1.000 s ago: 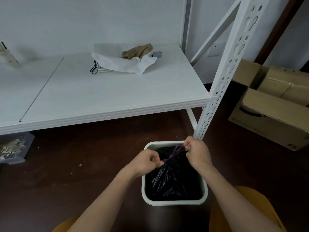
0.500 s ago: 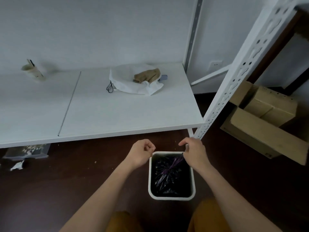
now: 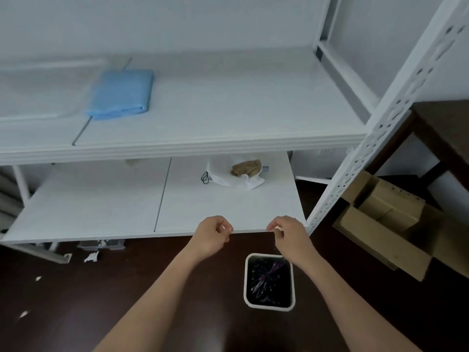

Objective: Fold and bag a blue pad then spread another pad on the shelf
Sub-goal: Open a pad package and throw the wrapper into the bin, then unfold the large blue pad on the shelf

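Observation:
A folded blue pad (image 3: 121, 94) lies on the upper white shelf (image 3: 228, 118), left of centre. On the dark floor stands a white bin (image 3: 269, 307) holding a tied black bag (image 3: 267, 280) with purple ties. My left hand (image 3: 212, 236) and my right hand (image 3: 289, 235) hover in front of the lower shelf's (image 3: 101, 204) front edge, above the bin. Both have the fingers curled in and hold nothing. The hands are well below and right of the blue pad.
A white cloth bag (image 3: 236, 179) with a tan item (image 3: 246, 167) lies on the lower shelf. A perforated white upright (image 3: 375, 123) rises at the right. Cardboard boxes (image 3: 385, 224) sit on the floor at right. Paper scraps (image 3: 91, 256) lie on the floor at left.
Both hands let go of the bag's purple ties and rose away from the bin. The view lifted, bringing the upper shelf and blue pad into sight.

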Demonstrator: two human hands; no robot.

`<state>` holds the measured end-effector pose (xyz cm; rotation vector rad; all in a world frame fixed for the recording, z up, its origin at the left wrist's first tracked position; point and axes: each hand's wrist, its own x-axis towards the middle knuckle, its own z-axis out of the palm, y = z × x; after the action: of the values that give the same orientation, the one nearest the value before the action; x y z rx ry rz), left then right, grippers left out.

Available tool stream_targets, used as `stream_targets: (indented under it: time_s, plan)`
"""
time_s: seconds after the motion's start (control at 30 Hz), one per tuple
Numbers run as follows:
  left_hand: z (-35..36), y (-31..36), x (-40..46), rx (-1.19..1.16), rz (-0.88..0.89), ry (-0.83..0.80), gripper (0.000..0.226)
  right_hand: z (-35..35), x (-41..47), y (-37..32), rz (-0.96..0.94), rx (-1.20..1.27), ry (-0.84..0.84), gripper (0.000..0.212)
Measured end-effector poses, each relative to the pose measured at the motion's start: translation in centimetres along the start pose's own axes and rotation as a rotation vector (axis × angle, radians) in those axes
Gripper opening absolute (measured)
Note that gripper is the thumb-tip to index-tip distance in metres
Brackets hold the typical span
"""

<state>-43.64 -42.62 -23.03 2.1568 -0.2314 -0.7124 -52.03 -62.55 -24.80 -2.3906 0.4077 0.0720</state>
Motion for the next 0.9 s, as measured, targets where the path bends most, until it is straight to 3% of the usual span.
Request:
stream_targets:
  time_s: [0.3, 0.63, 0.9]
  plan:
    - [-15.0, 6.2, -8.0, 0.022, 0.024, 0.142, 0.013, -5.1, -0.2, -16.2, -0.143, 0.032, -0.033, 0.024]
    - [-26.8, 4.2, -13.8, -0.052, 0.029, 0.36, 0.011, -2.5, 2.0, -29.2, -0.357, 0.007, -0.056, 0.025]
    - [-32.7, 2.6, -12.7, -0.104, 0.002, 0.413, 0.011, 1.0, 6.1, -36.2, -0.435, -0.005, -0.102, 0.026]
